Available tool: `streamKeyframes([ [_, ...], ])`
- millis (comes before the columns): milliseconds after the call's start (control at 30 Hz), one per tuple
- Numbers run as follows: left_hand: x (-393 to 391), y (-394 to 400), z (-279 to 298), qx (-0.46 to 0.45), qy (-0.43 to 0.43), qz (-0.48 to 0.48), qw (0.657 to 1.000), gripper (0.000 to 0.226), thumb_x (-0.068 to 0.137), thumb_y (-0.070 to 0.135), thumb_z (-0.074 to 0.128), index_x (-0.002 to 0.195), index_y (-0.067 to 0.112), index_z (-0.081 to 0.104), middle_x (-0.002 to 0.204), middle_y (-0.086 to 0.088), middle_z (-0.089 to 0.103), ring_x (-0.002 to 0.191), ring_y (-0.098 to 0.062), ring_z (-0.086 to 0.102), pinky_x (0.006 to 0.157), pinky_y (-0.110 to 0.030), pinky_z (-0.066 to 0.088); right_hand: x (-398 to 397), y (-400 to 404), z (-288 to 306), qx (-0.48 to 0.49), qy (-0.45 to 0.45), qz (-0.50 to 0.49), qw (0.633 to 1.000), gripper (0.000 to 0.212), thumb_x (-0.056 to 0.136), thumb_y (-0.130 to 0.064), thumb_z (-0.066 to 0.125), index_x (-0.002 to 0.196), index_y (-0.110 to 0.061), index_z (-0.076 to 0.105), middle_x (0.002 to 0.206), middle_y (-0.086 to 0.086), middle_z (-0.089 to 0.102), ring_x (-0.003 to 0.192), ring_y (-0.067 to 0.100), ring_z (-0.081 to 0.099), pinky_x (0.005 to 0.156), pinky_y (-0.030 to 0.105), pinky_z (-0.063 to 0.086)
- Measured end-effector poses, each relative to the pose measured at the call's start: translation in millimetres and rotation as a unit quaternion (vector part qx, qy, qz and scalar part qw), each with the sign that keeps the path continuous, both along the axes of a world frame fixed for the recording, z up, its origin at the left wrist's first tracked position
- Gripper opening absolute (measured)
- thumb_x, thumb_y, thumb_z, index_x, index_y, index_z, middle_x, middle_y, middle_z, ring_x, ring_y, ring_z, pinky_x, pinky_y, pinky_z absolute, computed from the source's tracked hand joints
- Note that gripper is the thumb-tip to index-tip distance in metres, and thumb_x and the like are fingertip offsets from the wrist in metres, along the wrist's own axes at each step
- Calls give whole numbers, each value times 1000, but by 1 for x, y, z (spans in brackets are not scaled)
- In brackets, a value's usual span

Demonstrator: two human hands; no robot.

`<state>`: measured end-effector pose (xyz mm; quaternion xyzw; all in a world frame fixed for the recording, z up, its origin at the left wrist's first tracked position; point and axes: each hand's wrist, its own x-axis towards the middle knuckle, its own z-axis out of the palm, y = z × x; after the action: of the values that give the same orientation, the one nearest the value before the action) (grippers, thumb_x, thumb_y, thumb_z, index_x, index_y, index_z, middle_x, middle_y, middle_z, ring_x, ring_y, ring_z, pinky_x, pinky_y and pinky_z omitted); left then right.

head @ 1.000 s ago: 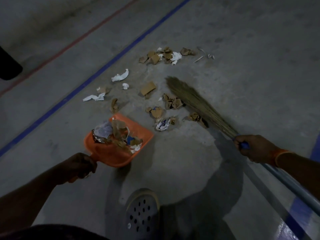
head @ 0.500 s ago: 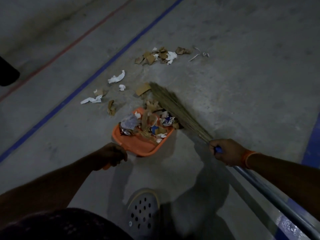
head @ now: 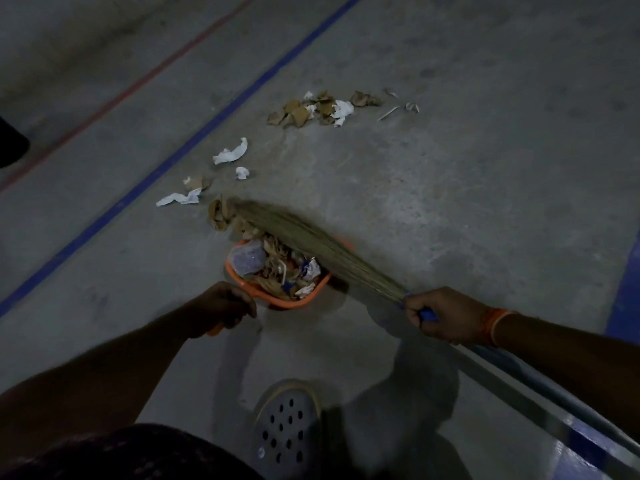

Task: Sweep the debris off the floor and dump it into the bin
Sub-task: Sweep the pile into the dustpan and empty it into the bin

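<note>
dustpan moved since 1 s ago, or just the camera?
Yes. The orange dustpan slid forward and rightward, away from the blue floor line, into the spot where loose scraps lay; the far debris pile barely shifts in frame, so it is not camera motion.

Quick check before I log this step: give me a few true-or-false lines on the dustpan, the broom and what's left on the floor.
1. The orange plastic dustpan holds paper and cardboard scraps. True.
2. The left hand holds the straw broom. False: the right hand grips it; the left holds the dustpan's handle.
3. The grey concrete floor is fully swept. False: the far pile of brown cardboard scraps remains.
4. The broom's bristles lie across the dustpan. True.
</note>
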<state>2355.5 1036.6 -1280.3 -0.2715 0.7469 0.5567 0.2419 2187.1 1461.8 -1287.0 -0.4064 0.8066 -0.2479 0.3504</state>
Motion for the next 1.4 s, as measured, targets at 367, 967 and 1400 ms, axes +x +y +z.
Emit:
streamKeyframes([
  [367, -7, -3, 10, -27, 25, 76, 996, 26, 94, -14, 43, 84, -8, 66, 51, -12, 48, 33, -9, 41, 31, -16, 31, 3, 2, 16, -32, -64, -76, 995, 21, 85, 1, 59, 75, -17, 60, 68, 2, 60, 49, 7, 57, 47, 23, 51],
  [967, -34, -21, 25, -17, 97, 135, 986, 32, 95, -8, 50, 78, 5, 74, 54, -15, 51, 36, -15, 42, 35, -14, 28, -35, -44, 66, -99, -96, -152, 979, 21, 84, 8, 56, 76, -12, 60, 66, 12, 58, 50, 19, 57, 49, 34, 53],
  [1400, -11, -2, 168, -13, 115, 267, 957, 39, 91, -10, 47, 73, 10, 75, 46, -4, 51, 40, -13, 43, 49, -22, 33, -17, -155, 247, -105, -209, -177, 956, 24, 87, 11, 55, 76, -10, 57, 67, 12, 54, 44, 24, 53, 46, 32, 45],
])
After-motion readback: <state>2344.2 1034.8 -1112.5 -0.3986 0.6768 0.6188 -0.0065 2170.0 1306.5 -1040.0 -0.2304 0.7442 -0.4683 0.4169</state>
